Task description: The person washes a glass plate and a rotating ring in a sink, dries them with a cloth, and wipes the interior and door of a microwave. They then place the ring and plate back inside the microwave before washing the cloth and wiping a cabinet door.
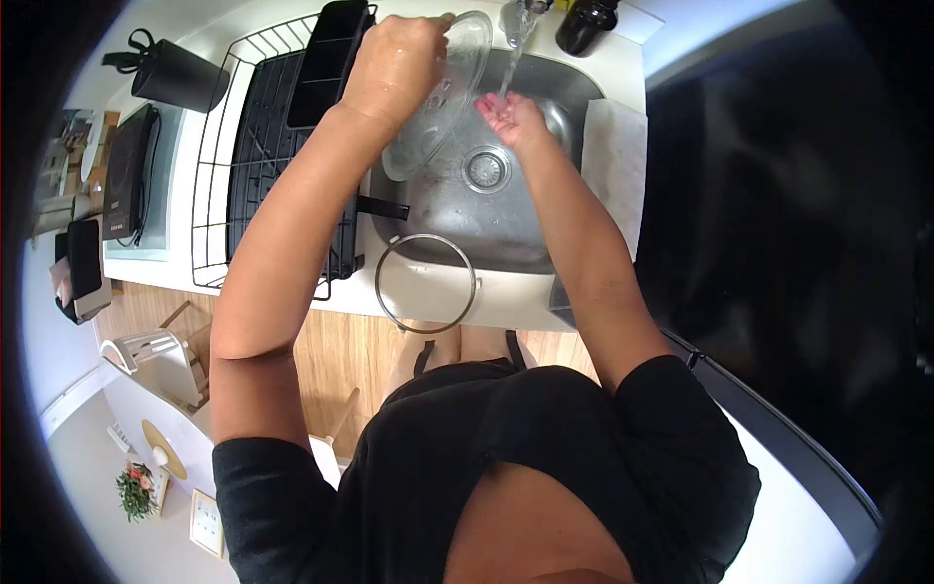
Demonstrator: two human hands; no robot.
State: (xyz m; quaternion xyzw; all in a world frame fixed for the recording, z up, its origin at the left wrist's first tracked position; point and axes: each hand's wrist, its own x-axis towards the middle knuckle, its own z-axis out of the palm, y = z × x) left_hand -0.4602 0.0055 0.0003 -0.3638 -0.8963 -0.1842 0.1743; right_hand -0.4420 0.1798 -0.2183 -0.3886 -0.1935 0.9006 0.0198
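My left hand (397,60) is closed on the edge of a clear oval lid (428,131), which it holds tilted over the left side of the metal sink (438,234). My right hand (513,119) is palm up with its fingers loosely spread and nothing in it. A stream of water (511,66) from the tap (530,8) falls onto its fingers. Below and between my hands lies the sink's drain (486,169). A thin metal-coloured ring (377,280) with small tabs shows at the counter's front edge.
Left of the sink stands a black wire dish rack (197,209) with dark trays and a black handle (383,207) jutting over the basin. A black holder with scissors (183,78) is farther left. Behind the sink stands a dark bottle (586,26); a pale cloth (615,161) lies right.
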